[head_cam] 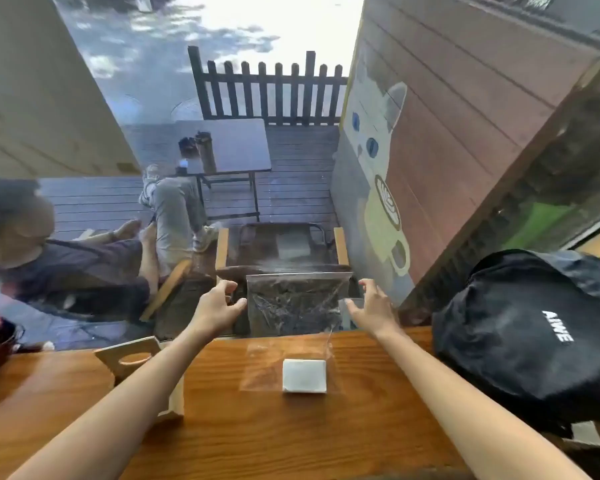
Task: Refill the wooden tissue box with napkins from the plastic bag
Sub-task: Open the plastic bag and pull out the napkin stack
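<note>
head view: both bare arms reach straight forward over the wooden counter [222, 427], forearms roughly parallel and spread apart. the left hand [219, 308] hangs past the counter's far edge, palm turned inward, fingers loosely spread and slightly bent, thumb tip close to the left edge of the upright plastic bag [295, 303]; whether it touches the bag cannot be told. the right hand [373, 311] is at the bag's right side, fingers spread wide and relaxed, with nothing gripped; a small grey shape just beside its thumb is too blurred to name. the bag looks transparent, stands upright with a straight top edge, and shows dark through its film.

on the counter, between the two forearms, lies one white stack of napkins [304, 375], square and flat, resting on a second clear plastic sheet or bag [257, 370] that lies flat on the wood. that makes two clear plastic pieces, one napkin stack.

the wooden tissue box [132, 360] sits at the left, partly hidden under the left forearm; one oval slot shows in its pale lid. one box only.

one black backpack [530, 337] rests on the counter's right end, touching nothing else. beyond the glass sits one person [66, 261] on the left, and one dark table [232, 147] stands on the deck.
</note>
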